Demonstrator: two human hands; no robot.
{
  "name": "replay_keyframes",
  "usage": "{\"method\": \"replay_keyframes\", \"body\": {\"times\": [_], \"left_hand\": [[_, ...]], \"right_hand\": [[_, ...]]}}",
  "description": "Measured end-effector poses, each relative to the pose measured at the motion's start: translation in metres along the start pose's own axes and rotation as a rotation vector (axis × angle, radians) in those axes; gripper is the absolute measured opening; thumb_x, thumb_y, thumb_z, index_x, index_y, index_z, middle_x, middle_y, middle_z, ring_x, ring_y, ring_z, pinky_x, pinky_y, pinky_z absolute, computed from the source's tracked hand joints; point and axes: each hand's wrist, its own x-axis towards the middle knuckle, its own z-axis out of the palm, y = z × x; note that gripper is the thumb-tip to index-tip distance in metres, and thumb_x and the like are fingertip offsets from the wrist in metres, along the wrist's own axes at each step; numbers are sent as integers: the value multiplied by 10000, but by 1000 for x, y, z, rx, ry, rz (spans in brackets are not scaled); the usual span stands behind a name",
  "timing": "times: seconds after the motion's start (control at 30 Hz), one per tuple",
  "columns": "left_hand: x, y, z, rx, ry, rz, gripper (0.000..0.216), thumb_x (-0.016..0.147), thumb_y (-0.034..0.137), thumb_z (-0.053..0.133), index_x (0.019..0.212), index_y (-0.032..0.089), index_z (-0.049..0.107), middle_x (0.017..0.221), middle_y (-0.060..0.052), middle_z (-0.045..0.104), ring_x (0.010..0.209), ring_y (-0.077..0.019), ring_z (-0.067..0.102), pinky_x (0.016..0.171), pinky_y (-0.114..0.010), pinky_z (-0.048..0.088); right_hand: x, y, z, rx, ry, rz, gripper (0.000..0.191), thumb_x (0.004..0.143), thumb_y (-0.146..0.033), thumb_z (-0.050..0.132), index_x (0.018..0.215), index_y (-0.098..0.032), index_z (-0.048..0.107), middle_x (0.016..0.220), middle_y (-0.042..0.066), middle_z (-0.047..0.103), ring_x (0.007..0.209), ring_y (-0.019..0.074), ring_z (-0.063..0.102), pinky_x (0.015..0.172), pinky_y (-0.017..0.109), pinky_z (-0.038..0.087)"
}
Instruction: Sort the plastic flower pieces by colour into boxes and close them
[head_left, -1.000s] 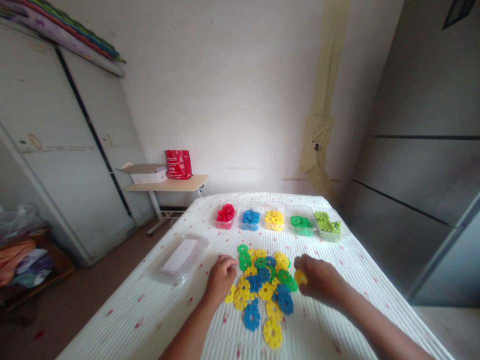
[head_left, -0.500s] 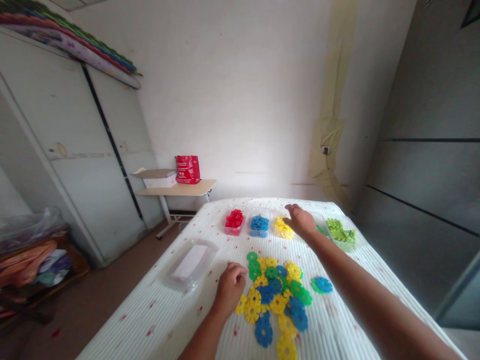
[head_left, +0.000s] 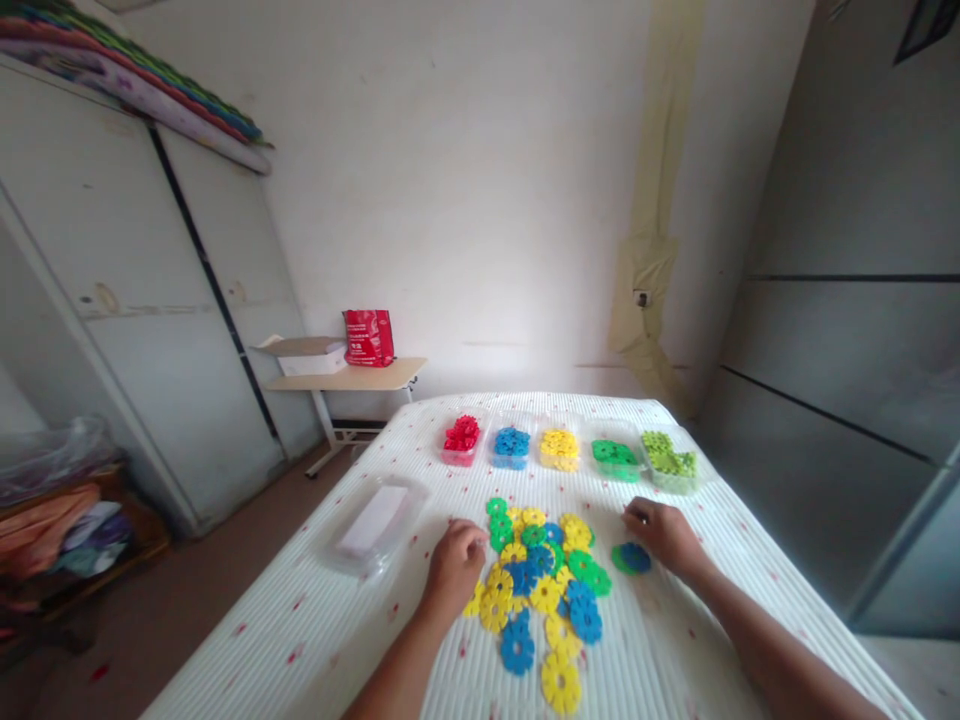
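Observation:
At the left edge of a loose pile of flower-shaped plastic discs (head_left: 546, 592), my left hand (head_left: 454, 562) rests on the cloth with its fingers curled together. What lies inside them, if anything, is hidden. The pile mixes yellow, blue and green pieces, some overlapping. To the right of the pile, my right hand (head_left: 664, 532) has its fingers bent closed, and no piece shows in them. Just below and left of its fingertips, a blue disc (head_left: 635, 557) overlaps a green one on the cloth.
Across the back stand clear tubs of red discs (head_left: 461, 436), blue discs (head_left: 512, 443), yellow discs (head_left: 559, 447), green discs (head_left: 615, 455) and light-green pieces (head_left: 666, 458). A clear plastic lid (head_left: 379, 525) with a white slip lies left. A side table (head_left: 360, 375) holds a red bag (head_left: 368, 338).
My right hand has come back from above the yellow tub to beside the pile, its fingers now bent in. The green tub is uncovered from view. My left hand stays by the pile.

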Motion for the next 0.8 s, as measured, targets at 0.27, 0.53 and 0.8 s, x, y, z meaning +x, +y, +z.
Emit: {"method": "replay_keyframes", "body": {"times": [0.27,0.53,0.8], "left_hand": [[-1,0,0,2,-8,-16,275,652,65,429,826,171,615,864,-42,607,858,-152,565,787,-284,456],[-1,1,0,-28,-2,-24,373,663,84,463,994,180,604,947,-51,626,834,-145,568,764,-267,455],[-1,-5,3,-18,-49,26,447,701,116,427,1120,202,560,912,-35,593,802,-137,536,798,-289,433]], "right_hand": [[-8,4,6,120,38,48,269,779,-344,354,691,-188,556,626,-3,596,614,145,550,565,228,365],[-8,4,10,68,39,56,261,780,-343,356,695,-191,550,634,0,592,619,146,555,557,223,353],[-8,1,8,51,33,61,249,783,-329,360,710,-195,556,655,4,607,629,147,558,554,218,348]]}}
